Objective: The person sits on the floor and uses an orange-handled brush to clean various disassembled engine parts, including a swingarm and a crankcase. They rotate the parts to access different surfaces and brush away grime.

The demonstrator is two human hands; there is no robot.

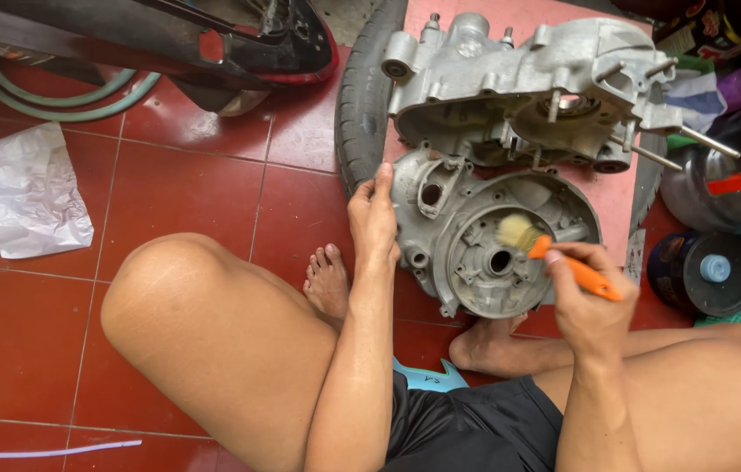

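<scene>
Crumpled plastic sheet [17,192] far left on red tiles. Left hand [373,223] clamped on the left rim of the grey engine cover [484,232] (leaning against a tyre [362,96]). Right hand [587,297] gripping an orange-handled brush [563,260], bristles touching the cover's inside.

The floor [196,183] is red tile with pale grout lines. A black tyre [362,96] lies on it, with a pink board [510,17] laid across the tyre. Well left of the tyre lies crumpled white plastic [17,197]; above that, a green hose [56,100] curves. Below the tyre rest two bare feet [328,281].
</scene>
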